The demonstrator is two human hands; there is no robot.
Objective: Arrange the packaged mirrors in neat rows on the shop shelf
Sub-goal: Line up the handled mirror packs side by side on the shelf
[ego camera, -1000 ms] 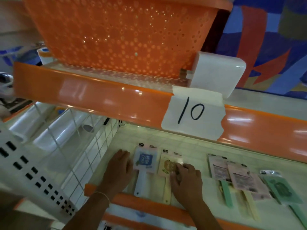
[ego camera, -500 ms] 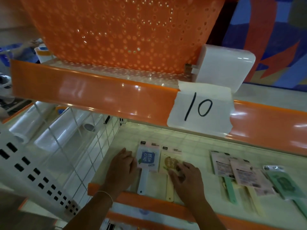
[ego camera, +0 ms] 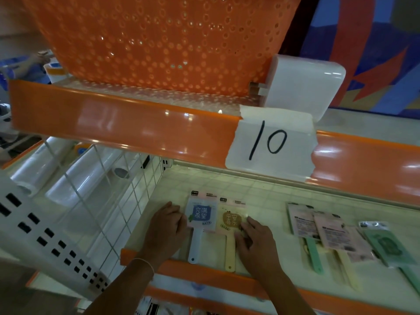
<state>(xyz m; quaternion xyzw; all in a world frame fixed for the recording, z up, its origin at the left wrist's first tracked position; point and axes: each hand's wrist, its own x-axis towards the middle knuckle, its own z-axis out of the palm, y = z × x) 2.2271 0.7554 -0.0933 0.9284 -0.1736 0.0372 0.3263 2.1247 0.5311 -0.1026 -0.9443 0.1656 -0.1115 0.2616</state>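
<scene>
Head view, nearest first: your left hand [ego camera: 167, 230] lies flat on the shelf [ego camera: 261, 196], fingers loosely spread and gripping nothing, their tips touching the left edge of the blue-print packaged mirror [ego camera: 201, 218]. Your right hand [ego camera: 255, 243] rests palm down with its fingers extended, pressing on the lower right corner of the yellow-print packaged mirror [ego camera: 231, 220] (it grips nothing either). Those two mirrors lie side by side, just touching, handles pointing toward you and reaching the orange front lip [ego camera: 204, 275] of the shelf.

To your right, well apart from that pair, a loose cluster of three more packs lies at slight angles: two pink-backed packs [ego camera: 318, 228] overlapping each other, and a green packaged mirror [ego camera: 386, 244] just beside them.

To your left, a white wire grid divider [ego camera: 118, 201] bounds the shelf. Above, the orange edge of the upper shelf [ego camera: 113, 126] carries a white tape label [ego camera: 270, 142] marked "10". Farther up sit a perforated orange basket [ego camera: 159, 39] and a white box [ego camera: 304, 85] beside it.
</scene>
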